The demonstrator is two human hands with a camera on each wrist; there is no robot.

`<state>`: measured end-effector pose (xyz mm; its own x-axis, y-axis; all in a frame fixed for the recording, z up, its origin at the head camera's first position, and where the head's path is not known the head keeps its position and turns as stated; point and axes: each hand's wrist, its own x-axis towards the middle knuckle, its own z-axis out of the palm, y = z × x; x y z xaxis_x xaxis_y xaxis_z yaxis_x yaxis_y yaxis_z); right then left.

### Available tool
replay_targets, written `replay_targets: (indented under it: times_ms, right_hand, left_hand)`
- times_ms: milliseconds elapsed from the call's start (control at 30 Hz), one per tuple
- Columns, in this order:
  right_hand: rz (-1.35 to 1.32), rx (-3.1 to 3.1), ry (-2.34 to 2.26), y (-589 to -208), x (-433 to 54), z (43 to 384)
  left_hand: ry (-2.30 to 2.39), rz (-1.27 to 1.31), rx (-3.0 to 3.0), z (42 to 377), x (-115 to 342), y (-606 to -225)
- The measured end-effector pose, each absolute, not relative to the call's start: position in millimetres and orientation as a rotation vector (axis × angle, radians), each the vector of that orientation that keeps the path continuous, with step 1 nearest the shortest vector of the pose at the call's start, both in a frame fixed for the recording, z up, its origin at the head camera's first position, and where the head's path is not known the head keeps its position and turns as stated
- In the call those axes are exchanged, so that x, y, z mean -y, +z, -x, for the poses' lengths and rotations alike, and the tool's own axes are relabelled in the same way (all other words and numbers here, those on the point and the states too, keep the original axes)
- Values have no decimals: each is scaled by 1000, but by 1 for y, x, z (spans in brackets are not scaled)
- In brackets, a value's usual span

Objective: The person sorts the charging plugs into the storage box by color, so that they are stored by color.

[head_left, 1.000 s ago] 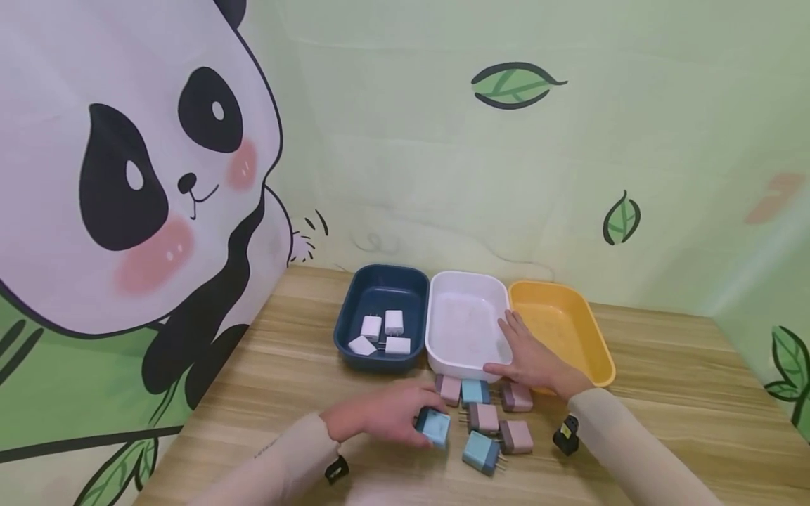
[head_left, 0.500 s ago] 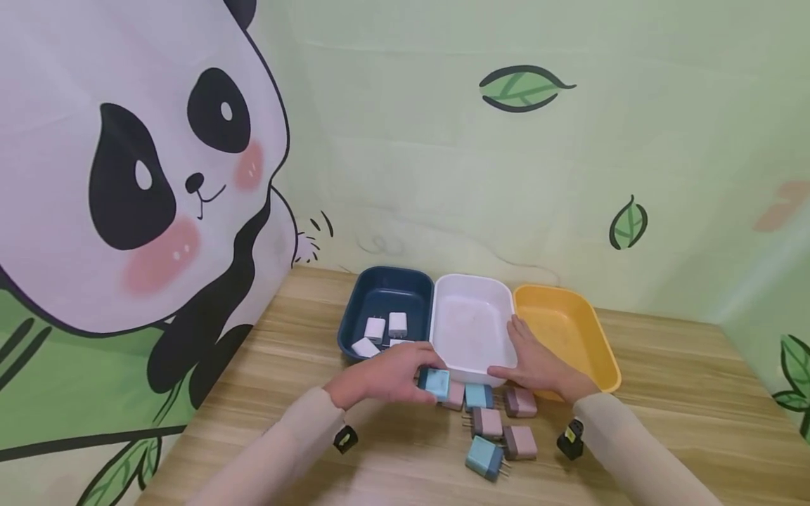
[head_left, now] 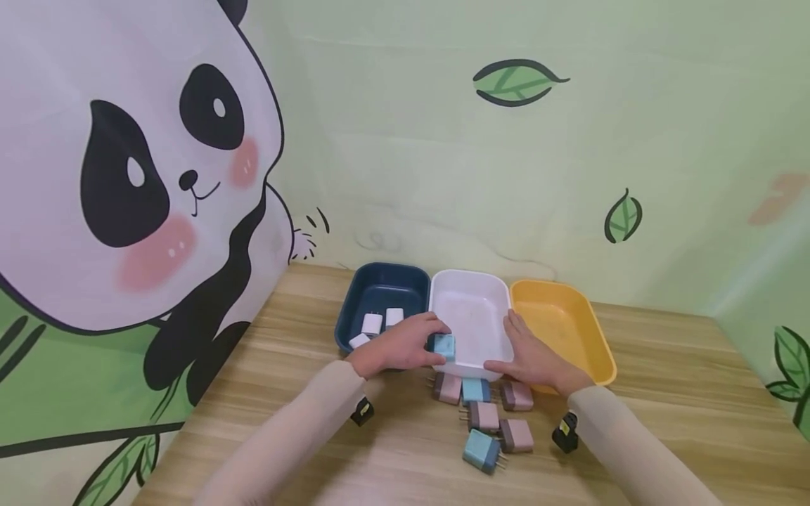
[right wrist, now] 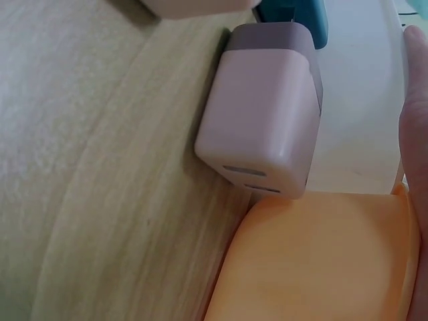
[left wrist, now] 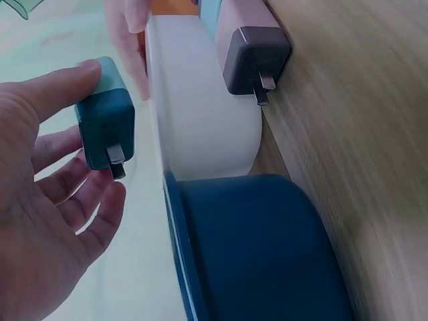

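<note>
My left hand pinches a blue charger plug between thumb and fingers, over the front left part of the white tray. In the left wrist view the held charger has its metal prongs pointing down, above the rim level. My right hand rests with straight fingers at the white tray's right front corner, beside the yellow tray. Several pink chargers and two blue chargers lie on the table just in front of the trays.
A dark blue tray at the left holds white chargers, partly hidden by my left hand. All three trays stand side by side on the wooden table, near a green wall with a panda picture.
My left hand has carried the blue charger up and away from the table front, past the pink charger, to over the white tray. The right hand has stayed in place.
</note>
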<state>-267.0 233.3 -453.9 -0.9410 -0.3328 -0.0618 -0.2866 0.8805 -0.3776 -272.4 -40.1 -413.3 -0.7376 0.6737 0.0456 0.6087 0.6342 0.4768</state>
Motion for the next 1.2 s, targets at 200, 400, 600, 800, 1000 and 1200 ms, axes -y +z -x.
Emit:
replay_targets:
  times_ms: [200,400,600,800,1000,1200]
  right_hand:
    - [493,-2925,-564,-453,-233,268]
    - [475,-2925,-559,-453,-233,269]
    - [475,-2926,-563,-453,-234,269]
    - [474,-2924,-560,-454,-233,269]
    - [479,-2927,-567,-453,-234,269]
    - [468,-2923,-560,-456,-235,268]
  left_hand:
    - [688,-1028,-2728,285,30,-411]
    - [633,-1019,-2748,298,23,-407]
    - [604,-962,-2783,312,16,-409]
    - [564,-938,-2805,324,9,-415]
    - [537,-944,-2807,333,3,-420]
    - [537,-942,-2804,338,-5,-424]
